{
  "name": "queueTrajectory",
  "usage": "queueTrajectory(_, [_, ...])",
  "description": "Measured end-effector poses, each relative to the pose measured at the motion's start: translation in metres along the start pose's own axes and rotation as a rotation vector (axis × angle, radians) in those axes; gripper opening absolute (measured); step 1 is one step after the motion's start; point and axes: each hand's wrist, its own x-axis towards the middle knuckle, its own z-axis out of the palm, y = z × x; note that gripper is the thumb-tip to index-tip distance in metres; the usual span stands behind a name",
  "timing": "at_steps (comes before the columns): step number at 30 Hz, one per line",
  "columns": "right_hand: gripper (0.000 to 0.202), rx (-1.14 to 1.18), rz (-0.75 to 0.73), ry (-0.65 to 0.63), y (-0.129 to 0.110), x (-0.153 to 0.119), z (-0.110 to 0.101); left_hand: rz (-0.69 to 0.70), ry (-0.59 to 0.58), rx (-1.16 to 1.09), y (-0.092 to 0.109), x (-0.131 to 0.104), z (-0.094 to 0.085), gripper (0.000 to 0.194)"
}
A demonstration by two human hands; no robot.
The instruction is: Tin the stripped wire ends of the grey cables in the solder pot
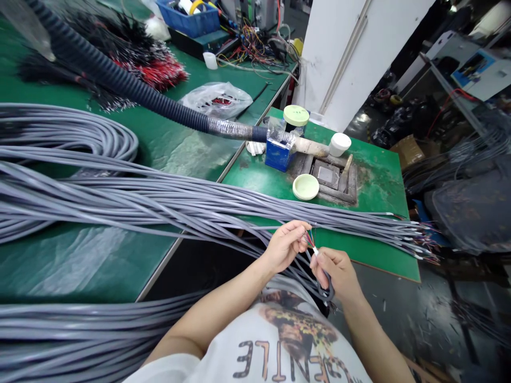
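My right hand (334, 268) is closed around the end of a grey cable (328, 290), just below its white end sleeve (315, 251). Thin coloured wires (310, 239), red among them, fan out from that sleeve. With thumb and fingers pinched together, my left hand (288, 243) grips the tips of these wires. Both hands are close together in front of my shirt, near the table's front edge. Behind them a long bundle of grey cables (255, 205) runs across the green table, its stripped ends (425, 239) hanging near the right edge.
A solder pot (329, 175) is set in the right table, beside a pale green bowl (305, 187) and a white cup (340, 143). A ribbed black hose (159, 103) reaches to a blue box (278, 154). Coiled grey cables (99, 135) and black-and-red wires (159, 72) lie left.
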Motion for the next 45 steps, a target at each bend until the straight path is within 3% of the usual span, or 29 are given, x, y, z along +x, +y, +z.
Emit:
queueTrajectory(6, [0.037, -0.059, 0.067, 0.008, 0.001, 0.001, 0.001, 0.012, 0.007, 0.107, 0.003, -0.001, -0.001, 0.037])
queueTrajectory(11, [0.037, -0.125, 0.075, -0.028, -0.004, 0.002, -0.004, 0.078, -0.034, 0.192, 0.004, 0.0, -0.002, 0.03])
queueTrajectory(15, [0.025, -0.223, 0.094, -0.07, -0.019, 0.004, -0.011, 0.154, 0.001, 0.222, -0.003, 0.001, -0.005, 0.024])
queueTrajectory(20, [0.032, -0.46, -0.008, 0.105, -0.031, 0.011, -0.008, 0.203, 0.086, 0.3, -0.012, 0.0, -0.002, 0.026])
queueTrajectory(24, [0.024, -0.599, -0.071, 0.199, -0.03, 0.018, -0.004, 0.178, 0.101, 0.305, -0.017, -0.002, 0.004, 0.029])
queueTrajectory(32, [0.018, -0.619, -0.28, 0.266, -0.027, 0.028, -0.01, 0.162, 0.13, 0.205, -0.013, 0.002, 0.013, 0.027])
queueTrajectory(36, [0.027, -0.648, -0.267, 0.168, -0.03, 0.032, -0.014, 0.107, 0.118, 0.141, -0.011, 0.004, 0.018, 0.027])
queueTrajectory(39, [0.02, -0.684, -0.302, 0.126, -0.034, 0.034, -0.014, 0.075, 0.122, 0.101, -0.009, 0.005, 0.022, 0.028])
queueTrajectory(45, [0.014, -0.606, -0.323, 0.31, -0.034, 0.041, -0.012, 0.104, 0.111, 0.113, -0.006, 0.006, 0.025, 0.028])
